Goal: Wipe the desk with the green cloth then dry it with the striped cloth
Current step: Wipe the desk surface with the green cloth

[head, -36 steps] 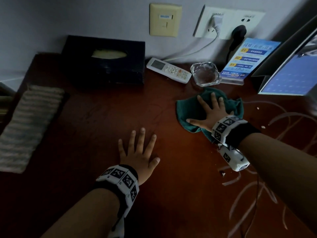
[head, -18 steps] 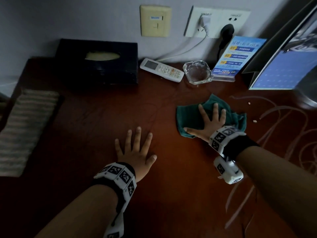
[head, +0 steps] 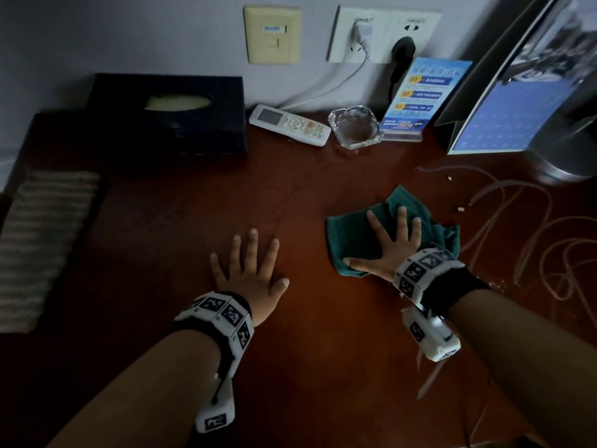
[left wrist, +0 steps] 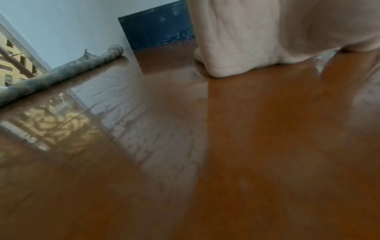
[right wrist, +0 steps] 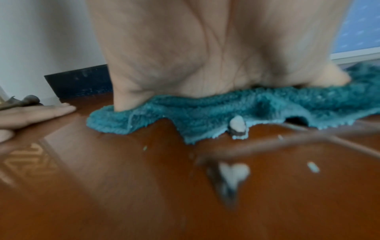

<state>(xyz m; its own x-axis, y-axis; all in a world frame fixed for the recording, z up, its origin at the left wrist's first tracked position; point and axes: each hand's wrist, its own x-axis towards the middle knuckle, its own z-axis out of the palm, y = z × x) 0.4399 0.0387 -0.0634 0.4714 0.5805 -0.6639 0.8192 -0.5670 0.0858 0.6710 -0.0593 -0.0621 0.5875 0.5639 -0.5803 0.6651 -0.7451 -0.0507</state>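
2 hands [head: 248, 273] lay flat, fingers [head: 402, 221] spread; right [head: 392, 250] pressed green cloth [head: 352, 237] on counter [head: 323, 367]: wiping step. Next, we judged: wipe remaining counter.

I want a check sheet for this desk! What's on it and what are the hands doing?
Surface: brown desk, crumbs and smear lines on its right side.
Job's things: green cloth bunched under the right hand; striped cloth lying at the left edge.
Clutter: tissue box, remote, glass ashtray, blue card.
Hands: left hand flat on bare desk; right hand pressing the green cloth.
Cables: two plugs in the wall socket.
Surroundings: screen at right.
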